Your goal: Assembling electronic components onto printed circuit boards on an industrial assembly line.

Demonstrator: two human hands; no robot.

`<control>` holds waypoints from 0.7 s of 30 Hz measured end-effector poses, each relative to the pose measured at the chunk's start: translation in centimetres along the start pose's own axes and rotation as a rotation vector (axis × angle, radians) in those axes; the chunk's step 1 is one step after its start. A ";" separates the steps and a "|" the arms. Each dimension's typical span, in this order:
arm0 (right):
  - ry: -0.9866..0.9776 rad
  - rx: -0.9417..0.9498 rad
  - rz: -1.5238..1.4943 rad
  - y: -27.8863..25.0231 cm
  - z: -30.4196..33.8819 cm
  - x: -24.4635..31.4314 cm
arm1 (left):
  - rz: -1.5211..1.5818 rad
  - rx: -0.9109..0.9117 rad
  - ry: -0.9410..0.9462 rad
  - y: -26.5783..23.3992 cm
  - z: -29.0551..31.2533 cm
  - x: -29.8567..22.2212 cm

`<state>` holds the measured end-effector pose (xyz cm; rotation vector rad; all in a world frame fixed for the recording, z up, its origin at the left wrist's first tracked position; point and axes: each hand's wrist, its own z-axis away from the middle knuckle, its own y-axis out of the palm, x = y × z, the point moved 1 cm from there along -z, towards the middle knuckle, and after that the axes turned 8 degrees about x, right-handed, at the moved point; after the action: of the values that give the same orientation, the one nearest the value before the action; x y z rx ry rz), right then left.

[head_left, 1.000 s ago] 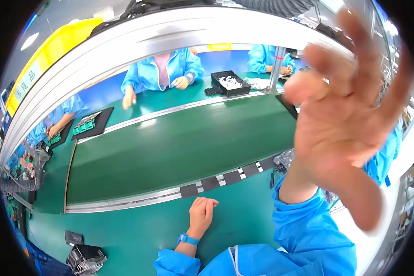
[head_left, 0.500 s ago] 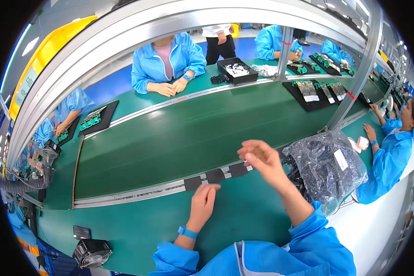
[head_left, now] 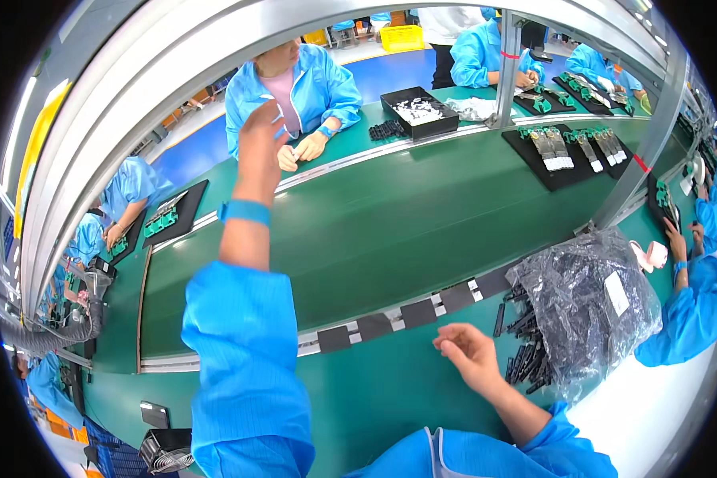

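Observation:
My left hand (head_left: 259, 155) is raised high over the far side of the green conveyor belt (head_left: 374, 215), with the forearm stretched forward. Its fingers are apart, and I see nothing held in it. Low over the near green worktop hovers my right hand (head_left: 472, 357), its fingers loosely curved and the thumb apart, holding nothing visible. Just beyond the right hand, several flat black squares (head_left: 418, 313) lie in a row along the belt's near metal rail (head_left: 311, 344). Slim black parts (head_left: 526, 350) are heaped to the right of that hand, beside a clear plastic bag (head_left: 581, 295) of dark contents.
A black fan (head_left: 167, 450) stands at the lower left. On the belt's right, a black tray (head_left: 526, 155) carries green and silver parts. Metal posts (head_left: 645, 151) and an overhead beam frame the belt. A co-worker (head_left: 295, 95) sits opposite, near a black bin (head_left: 421, 126) of white pieces.
My left hand has swung up and forward from the near rail to above the belt's far side. My right hand has drawn back toward me over the worktop. The head view has shifted.

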<state>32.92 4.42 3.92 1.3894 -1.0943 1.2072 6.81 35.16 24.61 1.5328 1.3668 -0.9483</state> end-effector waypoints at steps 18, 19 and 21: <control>-0.320 0.034 0.537 -1.1 -0.2 3.4 | -0.047 -0.250 -0.256 -0.5 -8.9 10.1; -0.323 0.038 0.553 -1.0 -0.2 3.5 | -0.073 -0.273 -0.261 -0.7 -8.8 10.2; -0.327 0.044 0.567 -1.0 -0.2 3.6 | -0.086 -0.223 -0.209 -1.5 -8.8 10.2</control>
<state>34.29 4.63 7.37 1.3856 -1.7844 1.4296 6.46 47.01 18.05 1.1836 1.3468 -0.9454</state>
